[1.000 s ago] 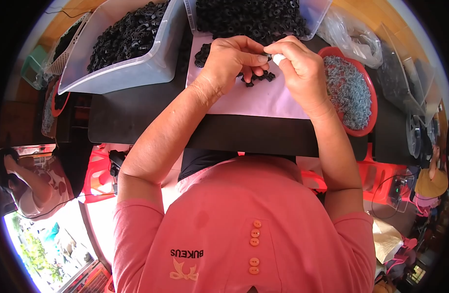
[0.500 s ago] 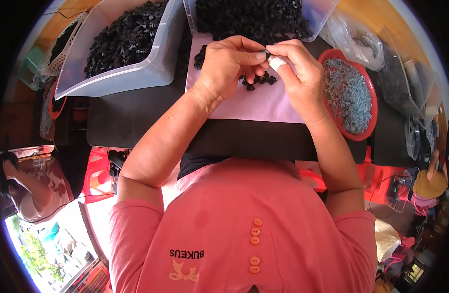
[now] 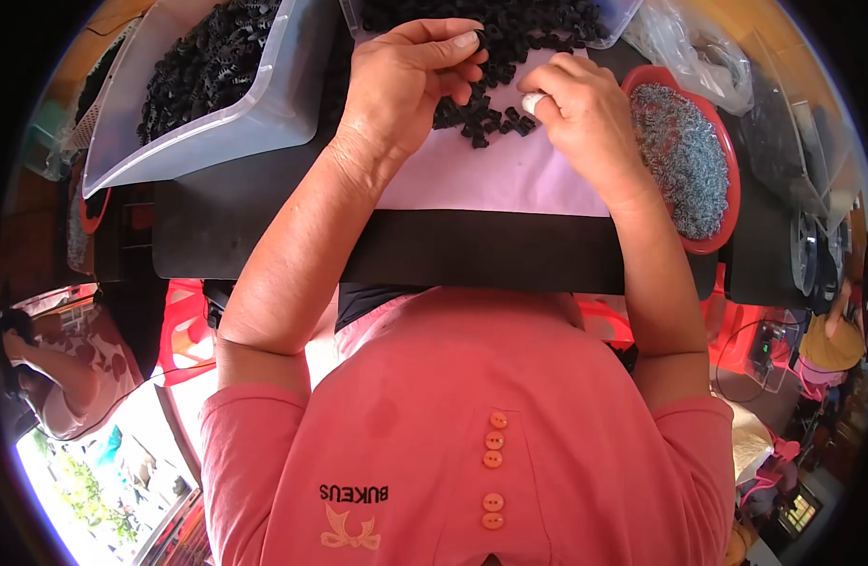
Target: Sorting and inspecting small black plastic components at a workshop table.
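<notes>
A black table [image 3: 491, 250] stretched across the scene, red plastic seats [image 3: 731, 340] stood at near left and right, and glaring daylight [image 3: 137, 424] poured in at the near left, where green foliage [image 3: 83, 486] showed outside.

**Front of the pink cloth [image 3: 500, 181] is lying open; tubs are walling the far side**

Between your wrists, a strip of cloth is offering you room, running down to the dark table's edge [image 3: 481, 247]. Higher up, loose black pieces [image 3: 489, 123] are cluttering the gap between your left hand [image 3: 401, 85] and right hand [image 3: 585, 111]. The near clear tub's [image 3: 291, 94] tall wall is standing to your left, while the far tub [image 3: 621, 23] is blocking you straight ahead. On your right, the red bowl's [image 3: 730, 179] rim is crowding your hand, and a crumpled plastic bag [image 3: 703, 58] is filling the space behind it. A narrow strip of tabletop is showing between bowl and far tub.
</notes>
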Demonstrator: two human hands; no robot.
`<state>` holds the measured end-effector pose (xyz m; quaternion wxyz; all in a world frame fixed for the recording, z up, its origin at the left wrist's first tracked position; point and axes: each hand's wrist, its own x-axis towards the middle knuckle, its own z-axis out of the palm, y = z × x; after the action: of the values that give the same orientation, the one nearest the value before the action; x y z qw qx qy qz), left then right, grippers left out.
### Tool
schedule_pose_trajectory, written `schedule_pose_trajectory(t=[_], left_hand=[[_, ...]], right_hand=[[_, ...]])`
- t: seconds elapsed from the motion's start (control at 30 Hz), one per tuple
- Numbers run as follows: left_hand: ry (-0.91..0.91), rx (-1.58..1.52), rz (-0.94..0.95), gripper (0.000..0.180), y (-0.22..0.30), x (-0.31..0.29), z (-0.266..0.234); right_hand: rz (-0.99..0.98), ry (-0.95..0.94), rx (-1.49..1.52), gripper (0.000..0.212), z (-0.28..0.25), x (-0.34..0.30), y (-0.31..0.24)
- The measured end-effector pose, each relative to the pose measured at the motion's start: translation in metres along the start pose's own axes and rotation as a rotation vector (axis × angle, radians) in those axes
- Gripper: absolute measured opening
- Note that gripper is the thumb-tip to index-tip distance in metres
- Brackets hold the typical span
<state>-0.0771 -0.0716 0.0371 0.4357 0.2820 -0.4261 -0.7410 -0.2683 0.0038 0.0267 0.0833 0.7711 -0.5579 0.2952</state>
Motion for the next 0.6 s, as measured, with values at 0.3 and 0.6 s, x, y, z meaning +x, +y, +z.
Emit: schedule_pose_trajectory(t=[0.3, 0.6], left_hand=[[-0.033, 0.054, -0.017, 0.021, -0.001, -0.001, -0.002], [0.008, 0.087, -0.046, 0.020, -0.003, -0.004, 0.003]], right_hand=[[-0.067, -0.138, -0.149, 0.009, 0.004, -0.004, -0.006], [-0.054, -0.214, -0.170, 0.004, 0.004, -0.007, -0.009]])
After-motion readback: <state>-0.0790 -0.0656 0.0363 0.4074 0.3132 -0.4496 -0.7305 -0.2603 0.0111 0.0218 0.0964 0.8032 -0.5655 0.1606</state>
